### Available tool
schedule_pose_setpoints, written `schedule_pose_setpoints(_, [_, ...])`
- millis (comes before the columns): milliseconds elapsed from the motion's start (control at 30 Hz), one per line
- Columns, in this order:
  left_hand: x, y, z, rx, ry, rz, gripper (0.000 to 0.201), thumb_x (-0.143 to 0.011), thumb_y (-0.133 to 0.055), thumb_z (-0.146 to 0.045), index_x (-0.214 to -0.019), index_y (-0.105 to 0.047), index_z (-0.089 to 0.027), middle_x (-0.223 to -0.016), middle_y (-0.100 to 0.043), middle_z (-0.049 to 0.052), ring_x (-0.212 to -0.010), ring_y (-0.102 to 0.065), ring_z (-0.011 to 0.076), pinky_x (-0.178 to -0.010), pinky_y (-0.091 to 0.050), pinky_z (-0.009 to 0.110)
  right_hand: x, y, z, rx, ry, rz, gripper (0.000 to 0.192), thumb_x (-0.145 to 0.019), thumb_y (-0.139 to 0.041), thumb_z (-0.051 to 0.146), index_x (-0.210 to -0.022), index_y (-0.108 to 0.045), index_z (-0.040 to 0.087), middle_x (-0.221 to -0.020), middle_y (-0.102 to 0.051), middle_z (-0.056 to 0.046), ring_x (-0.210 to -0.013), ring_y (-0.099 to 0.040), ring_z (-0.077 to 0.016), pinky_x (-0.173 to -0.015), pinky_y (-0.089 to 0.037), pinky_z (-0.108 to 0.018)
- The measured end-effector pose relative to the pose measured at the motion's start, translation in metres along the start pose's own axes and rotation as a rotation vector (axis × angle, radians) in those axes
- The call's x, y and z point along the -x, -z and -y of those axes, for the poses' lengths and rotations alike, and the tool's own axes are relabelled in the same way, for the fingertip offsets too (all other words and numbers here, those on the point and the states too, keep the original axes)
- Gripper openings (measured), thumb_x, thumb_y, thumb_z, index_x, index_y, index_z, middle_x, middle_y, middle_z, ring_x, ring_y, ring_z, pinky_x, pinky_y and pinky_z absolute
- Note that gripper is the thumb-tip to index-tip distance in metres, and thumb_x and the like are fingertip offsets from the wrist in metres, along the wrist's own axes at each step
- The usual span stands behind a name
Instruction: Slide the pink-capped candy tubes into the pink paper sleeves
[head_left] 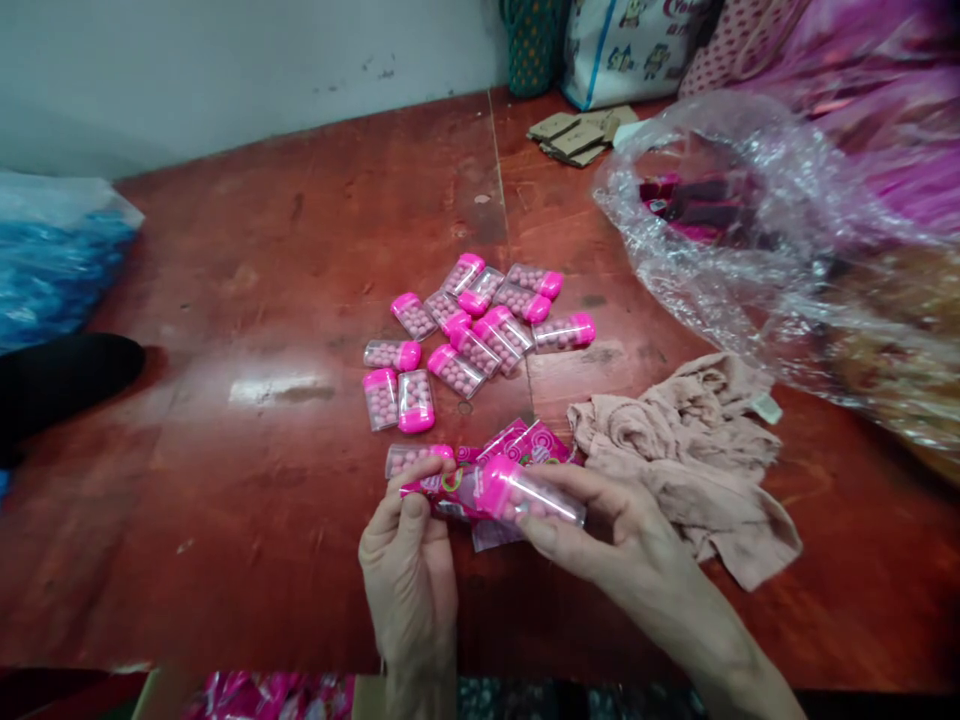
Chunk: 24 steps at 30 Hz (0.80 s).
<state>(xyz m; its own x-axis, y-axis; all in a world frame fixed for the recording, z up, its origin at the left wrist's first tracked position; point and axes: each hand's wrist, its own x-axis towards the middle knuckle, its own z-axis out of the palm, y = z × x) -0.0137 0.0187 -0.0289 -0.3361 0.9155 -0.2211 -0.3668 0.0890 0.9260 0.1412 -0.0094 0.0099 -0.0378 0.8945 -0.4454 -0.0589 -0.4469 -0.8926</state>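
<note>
Candy tube (534, 497), clear plastic with a pink cap and filled with small pink balls, sits in the right hand (600, 530), whose grip is clamped along its body. It looks light, stiff and rather slippery, so holding it by the two long sides seems safest. Just left of the tube, the left hand (409, 560) pinches a thin pink wrapper (450, 490), soft and easy to crease. Beyond the tube, more tubes (465, 330) lie loose on the red bench (247, 480); a beige cloth (690, 450) lies to its right.
</note>
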Motion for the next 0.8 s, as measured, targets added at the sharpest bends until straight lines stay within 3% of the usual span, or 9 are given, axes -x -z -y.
schedule_pose_setpoints(233, [0.001,0.0,0.001,0.001,-0.002,0.057,0.009,-0.077,-0.063,-0.02,-0.077,-0.071,-0.016,-0.099,-0.07,0.006,-0.088,-0.064,0.0162,-0.078,-0.051,0.024,-0.002,0.01,-0.002,-0.139,-0.048,0.107,0.033,-0.079,-0.064,0.029,-0.112,-0.062,0.029,-0.09,-0.068,0.003,-0.091,-0.06,-0.0154,-0.077,-0.046,-0.023])
schedule_pose_setpoints(400, [0.001,-0.003,0.0,0.041,0.066,0.094,0.015,-0.076,-0.063,-0.017,-0.089,-0.07,-0.015,-0.104,-0.069,0.008,-0.092,-0.064,0.018,-0.08,-0.051,0.027,-0.004,0.007,-0.004,-0.123,-0.016,0.085,0.03,-0.08,-0.062,0.027,-0.11,-0.063,0.028,-0.088,-0.068,0.003,-0.084,-0.062,-0.015,-0.072,-0.048,-0.023])
schedule_pose_setpoints(533, [0.004,-0.013,-0.003,0.108,0.116,0.04,0.027,-0.074,-0.065,-0.015,-0.1,-0.066,-0.015,-0.109,-0.067,0.01,-0.097,-0.063,0.019,-0.082,-0.051,0.027,-0.006,-0.002,-0.004,-0.016,0.034,0.03,0.031,-0.078,-0.061,0.024,-0.109,-0.064,0.026,-0.086,-0.07,0.001,-0.075,-0.063,-0.0159,-0.065,-0.051,-0.025])
schedule_pose_setpoints(633, [0.005,-0.02,-0.005,0.144,0.162,0.009,0.03,-0.072,-0.068,-0.02,-0.102,-0.065,-0.016,-0.113,-0.065,0.01,-0.108,-0.057,0.0219,-0.087,-0.048,0.029,-0.007,-0.008,-0.005,0.113,0.128,-0.002,0.034,-0.078,-0.061,0.021,-0.112,-0.063,0.027,-0.084,-0.071,0.001,-0.071,-0.064,-0.0162,-0.062,-0.052,-0.025])
schedule_pose_setpoints(800, [0.007,-0.026,-0.009,0.219,0.287,0.038,0.031,-0.074,-0.066,-0.028,-0.103,-0.065,-0.019,-0.108,-0.067,0.009,-0.106,-0.058,0.0232,-0.092,-0.045,0.036,-0.006,-0.015,-0.008,0.173,0.374,-0.08,0.038,-0.077,-0.063,0.018,-0.114,-0.062,0.026,-0.103,-0.069,0.0,-0.089,-0.065,-0.0182,-0.066,-0.055,-0.023])
